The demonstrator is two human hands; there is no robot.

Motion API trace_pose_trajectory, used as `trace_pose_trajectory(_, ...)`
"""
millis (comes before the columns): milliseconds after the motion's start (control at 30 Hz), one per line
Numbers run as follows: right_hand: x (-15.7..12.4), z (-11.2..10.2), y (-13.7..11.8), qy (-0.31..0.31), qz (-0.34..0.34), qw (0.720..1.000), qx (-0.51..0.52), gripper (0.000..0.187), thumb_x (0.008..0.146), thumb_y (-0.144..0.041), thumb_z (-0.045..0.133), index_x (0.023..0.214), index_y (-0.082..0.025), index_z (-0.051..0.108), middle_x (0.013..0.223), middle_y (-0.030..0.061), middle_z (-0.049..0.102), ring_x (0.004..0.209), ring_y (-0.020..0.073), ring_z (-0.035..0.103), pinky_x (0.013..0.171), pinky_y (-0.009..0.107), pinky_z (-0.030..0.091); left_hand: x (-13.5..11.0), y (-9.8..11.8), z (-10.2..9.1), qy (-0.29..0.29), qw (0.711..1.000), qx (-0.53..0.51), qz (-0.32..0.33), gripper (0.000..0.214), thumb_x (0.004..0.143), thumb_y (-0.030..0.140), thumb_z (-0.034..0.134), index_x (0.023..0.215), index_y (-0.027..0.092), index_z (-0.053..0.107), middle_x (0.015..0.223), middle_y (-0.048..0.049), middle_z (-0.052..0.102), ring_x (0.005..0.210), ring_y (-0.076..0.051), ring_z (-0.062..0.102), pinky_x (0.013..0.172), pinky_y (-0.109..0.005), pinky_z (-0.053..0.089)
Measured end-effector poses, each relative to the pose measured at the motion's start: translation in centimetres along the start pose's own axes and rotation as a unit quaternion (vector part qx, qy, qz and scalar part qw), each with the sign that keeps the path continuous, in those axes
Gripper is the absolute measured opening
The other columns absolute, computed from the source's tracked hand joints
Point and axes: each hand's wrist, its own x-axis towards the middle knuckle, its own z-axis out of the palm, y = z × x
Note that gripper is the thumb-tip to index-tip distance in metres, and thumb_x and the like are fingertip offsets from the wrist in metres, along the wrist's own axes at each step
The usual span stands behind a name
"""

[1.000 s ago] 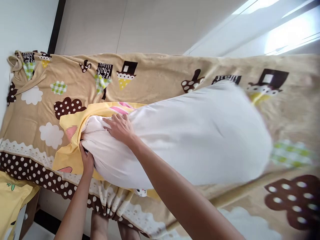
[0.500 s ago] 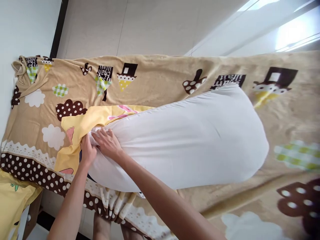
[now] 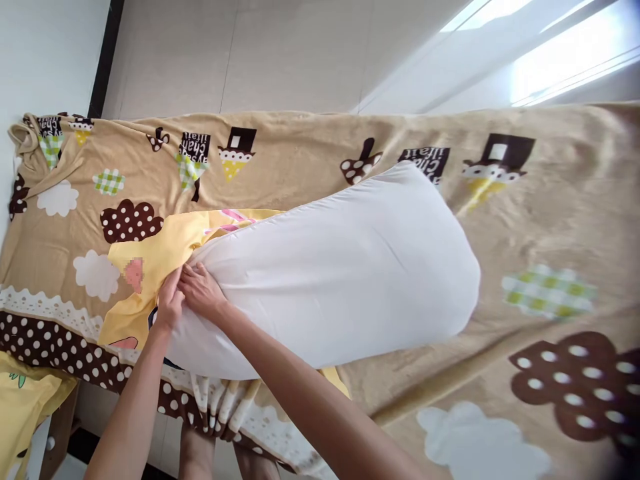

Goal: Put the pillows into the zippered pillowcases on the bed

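Note:
A big white pillow (image 3: 340,273) lies across a bed, its left end tucked into the mouth of a yellow printed pillowcase (image 3: 155,267). My left hand (image 3: 169,303) pinches the yellow case's edge at that end. My right hand (image 3: 201,292) presses on the pillow's corner just beside it, fingers curled against the white fabric at the case opening. The two hands touch each other. The rest of the pillow sticks out bare to the right.
A tan blanket (image 3: 550,200) printed with clouds, hats and brown polka dots covers the bed. Its dotted border (image 3: 55,343) hangs over the near edge. More yellow fabric (image 3: 25,400) lies at the lower left. My feet (image 3: 200,457) show below. A pale wall rises behind.
My right hand slid left along the pillow to its end and met the left hand at the case mouth. The pillow has gone a little deeper into the case.

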Motion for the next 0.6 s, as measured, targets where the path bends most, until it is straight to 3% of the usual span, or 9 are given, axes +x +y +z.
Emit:
trace_pose_trajectory(100,1.4,-0.7,0.9,-0.001,0.052,0.999,0.016,0.026,0.092,-0.019,0.045,0.103,-0.017,0.069,0.106,0.012,0.069,0.119,0.0258,0.049,0.105,0.043,0.03,-0.5,0.8,0.5,-0.03,0.999,0.009,0.02,0.07,0.074,0.015,0.039,0.143,0.02,0.048,0.152,-0.0022,0.042,0.145,-0.023,0.03,0.123,-0.039,0.021)
trace_pose_trajectory(233,1.6,-1.3,0.9,0.058,0.168,0.984,0.033,0.031,0.093,-0.022,0.044,0.118,-0.011,0.061,0.12,0.0162,0.065,0.119,0.0271,0.05,0.104,0.045,0.029,-0.4,0.6,0.8,0.071,0.995,0.065,-0.018,0.058,0.084,0.02,0.038,0.141,0.018,0.049,0.151,-0.0064,0.043,0.145,-0.023,0.03,0.122,-0.039,0.02)
trace_pose_trajectory(333,0.9,-1.8,0.9,0.105,0.184,0.977,0.034,0.04,0.095,-0.034,0.046,0.125,-0.01,0.055,0.131,0.0186,0.059,0.128,0.0288,0.044,0.106,0.047,0.026,-1.4,0.1,0.4,0.14,0.98,0.09,-0.104,0.051,0.093,0.031,0.036,0.141,0.016,0.047,0.152,-0.0116,0.041,0.144,-0.024,0.031,0.121,-0.041,0.021)
trace_pose_trajectory(400,0.5,-2.9,1.8,0.097,0.148,0.984,0.027,0.044,0.096,-0.039,0.045,0.127,-0.011,0.053,0.135,0.0198,0.056,0.131,0.0294,0.043,0.108,0.049,0.024,-2.8,-0.2,0.1,0.141,0.974,0.088,-0.154,0.054,0.096,0.039,0.035,0.144,0.017,0.041,0.156,-0.0122,0.034,0.146,-0.024,0.026,0.122,-0.041,0.018)
trace_pose_trajectory(500,-1.4,-5.4,3.4,0.016,0.033,0.999,0.031,0.053,0.093,-0.043,0.051,0.136,-0.012,0.048,0.142,0.0188,0.051,0.133,0.0279,0.043,0.109,0.048,0.025,-4.6,-0.9,-0.3,0.127,0.972,0.063,-0.185,0.061,0.096,0.046,0.036,0.15,0.018,0.029,0.161,-0.0107,0.022,0.15,-0.022,0.016,0.123,-0.04,0.011)
trace_pose_trajectory(600,-7.3,-6.2,1.8,-0.014,-0.049,0.999,0.02,0.074,0.087,-0.051,0.058,0.147,-0.013,0.036,0.152,0.019,0.037,0.143,0.0289,0.03,0.11,0.051,0.026,-4.5,-1.6,-0.4,0.133,0.971,0.023,-0.196,0.065,0.097,0.048,0.035,0.153,0.019,0.019,0.163,-0.0089,0.014,0.151,-0.019,0.01,0.124,-0.039,0.008)
